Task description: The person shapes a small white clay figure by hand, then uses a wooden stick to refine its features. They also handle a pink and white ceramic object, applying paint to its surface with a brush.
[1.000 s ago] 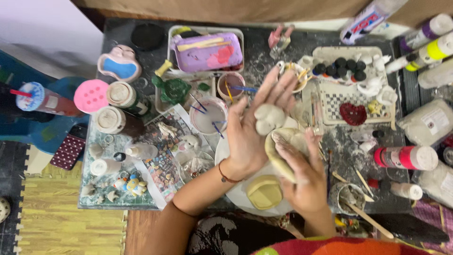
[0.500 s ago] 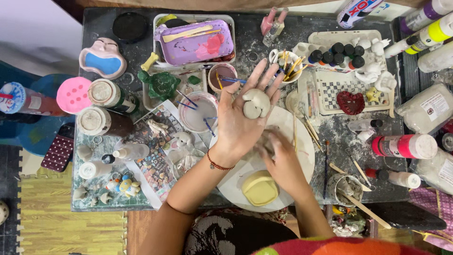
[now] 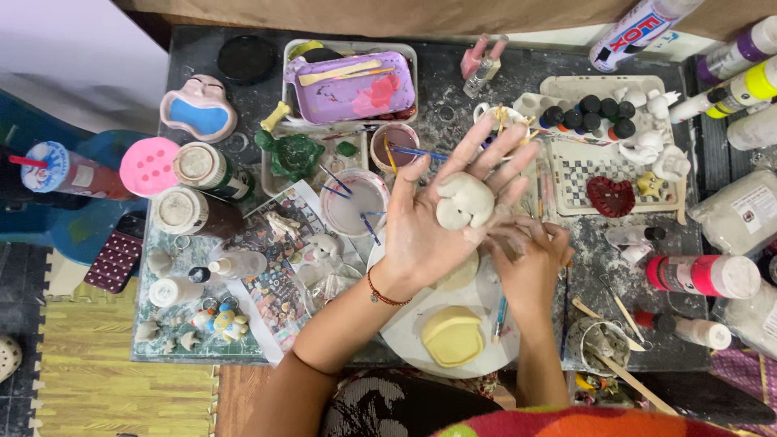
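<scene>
fingers, left hand (image 3: 429,235): spread open | clay lump (image 3: 464,200) on palm | right hand (image 3: 530,263): unclear

White clay lump (image 3: 464,200), purple tray (image 3: 354,87), green turtle (image 3: 291,154).

Dark, dust-marked table (image 3: 441,93) carries a purple tray (image 3: 350,87) at upper centre, white plate (image 3: 494,344) lower centre, paint bottles (image 3: 702,275) at right, jars (image 3: 202,166) at left.
</scene>
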